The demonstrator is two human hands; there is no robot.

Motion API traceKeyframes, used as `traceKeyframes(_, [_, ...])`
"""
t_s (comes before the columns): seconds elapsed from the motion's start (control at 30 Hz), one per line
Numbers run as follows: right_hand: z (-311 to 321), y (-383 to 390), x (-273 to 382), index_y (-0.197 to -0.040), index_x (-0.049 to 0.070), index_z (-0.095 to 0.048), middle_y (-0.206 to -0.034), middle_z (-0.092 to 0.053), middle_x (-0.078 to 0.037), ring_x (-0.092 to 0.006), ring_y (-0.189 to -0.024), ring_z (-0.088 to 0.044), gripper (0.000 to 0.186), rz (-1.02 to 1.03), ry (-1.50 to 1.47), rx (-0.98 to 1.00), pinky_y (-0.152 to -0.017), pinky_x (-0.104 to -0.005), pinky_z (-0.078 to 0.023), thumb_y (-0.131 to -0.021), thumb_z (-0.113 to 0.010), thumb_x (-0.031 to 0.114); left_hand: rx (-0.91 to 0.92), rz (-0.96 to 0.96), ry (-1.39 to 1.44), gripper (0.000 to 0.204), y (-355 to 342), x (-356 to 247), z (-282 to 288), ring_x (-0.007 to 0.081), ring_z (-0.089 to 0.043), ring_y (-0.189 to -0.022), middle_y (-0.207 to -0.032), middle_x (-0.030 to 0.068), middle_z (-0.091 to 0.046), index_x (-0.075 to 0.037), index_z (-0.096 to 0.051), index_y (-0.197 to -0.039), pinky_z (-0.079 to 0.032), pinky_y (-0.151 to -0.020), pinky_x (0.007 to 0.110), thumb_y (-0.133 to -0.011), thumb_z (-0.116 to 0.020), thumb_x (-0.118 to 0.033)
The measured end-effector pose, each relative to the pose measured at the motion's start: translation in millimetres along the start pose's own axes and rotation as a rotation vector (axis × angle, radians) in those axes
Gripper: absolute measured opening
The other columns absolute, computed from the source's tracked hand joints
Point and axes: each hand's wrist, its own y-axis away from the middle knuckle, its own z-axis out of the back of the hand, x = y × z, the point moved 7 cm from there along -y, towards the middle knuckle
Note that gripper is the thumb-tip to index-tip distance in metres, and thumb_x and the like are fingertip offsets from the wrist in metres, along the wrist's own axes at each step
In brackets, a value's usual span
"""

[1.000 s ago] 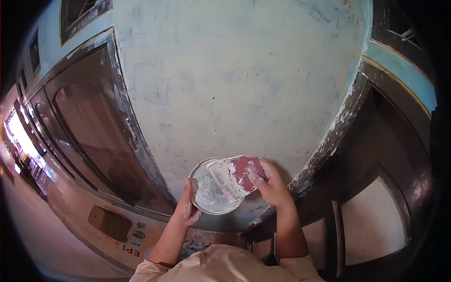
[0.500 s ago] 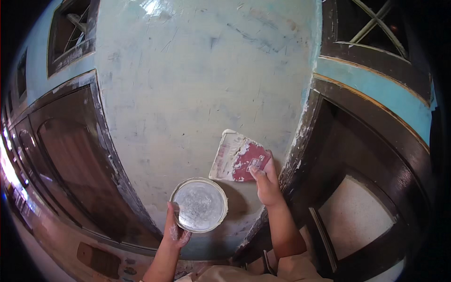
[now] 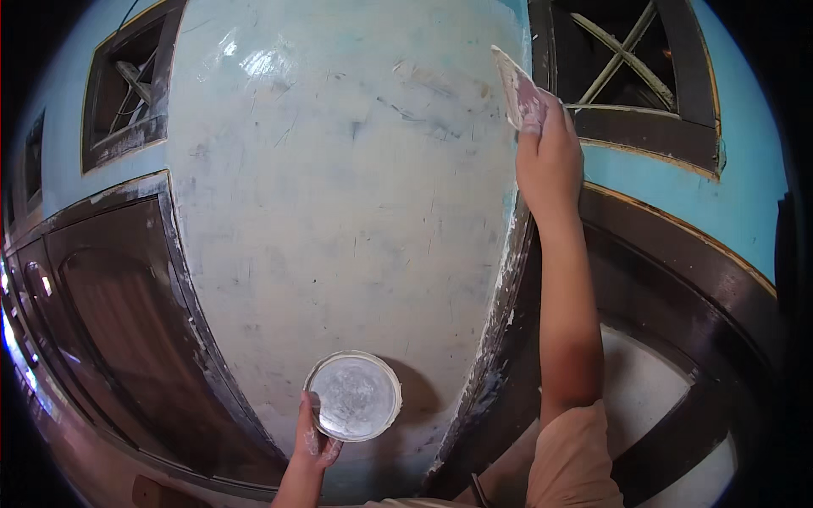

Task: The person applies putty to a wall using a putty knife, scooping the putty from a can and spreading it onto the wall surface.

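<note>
Two hands are yours here, and both are occupied. Nearest, before the lower middle of the wall (image 3: 339, 229), your left hand (image 3: 315, 436) grasps a round grey lid (image 3: 356, 396) by its edge, thumb at the rim and the other fingers partly hidden below. The lid's shadow falls on the wall, so it is held off that surface.

Farther out, at the wall's upper right edge, your right hand (image 3: 549, 161) grips a putty-caked scraper (image 3: 517, 91), its blade tilted up and leftward. Whether the blade touches the wall cannot be told from this angle.

Bordering the wall on its right are a flecked door frame (image 3: 500, 339) and, higher, a window frame (image 3: 707, 140) with crossed bars (image 3: 625, 55). To the wall's left stands a dark door (image 3: 118, 322).

As a judgement, your scraper's corner could nick the wall or smear putty onto the window frame, since your right hand is so close to that border. A one-handed hold on the rim could also let the lid tip if your attention goes to the raised arm.

As for brands, labels or writing, you have none legible: the scraper's face is turned too edge-on to show any lettering.
</note>
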Motion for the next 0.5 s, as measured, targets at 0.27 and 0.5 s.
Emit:
traceKeyframes(0.27, [-42.4,-13.4,9.8,-0.122,0.023,-0.062,-0.106,-0.056,-0.003,-0.0261,-0.099,-0.053,0.044,0.196,0.418,0.021,-0.083,-0.0429,-0.042,-0.081,-0.060,0.009,0.010,-0.008,0.018,0.065,-2.3,1.2,9.1,0.0272,-0.059,-0.116,-0.131,0.0139,-0.056,-0.004,-0.042,-0.137,-0.050,-0.098,0.041,-0.098,-0.039,-0.055])
traceKeyframes(0.5, [-66.7,-6.6,-2.0,-0.124,0.028,-0.063,-0.107,-0.056,-0.002,-0.0236,-0.099,-0.051,0.043,0.278,0.514,-0.014,-0.084,-0.0427,-0.037,-0.084,-0.061,0.014,-0.011,-0.039,0.049,0.064,-3.3,1.8,15.0,0.0290,-0.060,-0.113,-0.128,0.0147,-0.058,-0.004,-0.045,-0.135,-0.051,-0.095,0.043,-0.097,-0.042,-0.055])
